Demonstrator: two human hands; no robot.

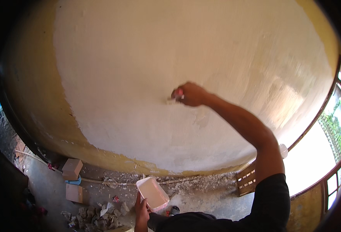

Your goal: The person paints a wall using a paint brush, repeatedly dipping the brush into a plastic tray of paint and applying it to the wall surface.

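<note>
My right hand (193, 94) grips a paintbrush (178, 94) with a reddish handle, its pale bristles against the wall (124, 75). Bristle detail is blurred. A broad cream-white coat covers most of the wall, with bare yellow paint (43, 95) along its left side and lower edge. Low in front of my body, my left hand (142, 211) supports a white rectangular plastic tub (168, 199) by its left side. Pale, creamy paint (151, 188) lies inside the tub. Some fingers of that hand are hidden beneath it.
Two cardboard boxes (72, 168) stand on the concrete floor at left, near a long pole (100, 182). Crumpled paper scraps (95, 216) lie below them. To the right are a wooden slatted piece (245, 179), a white round container (283, 151) and a bright opening (312, 159).
</note>
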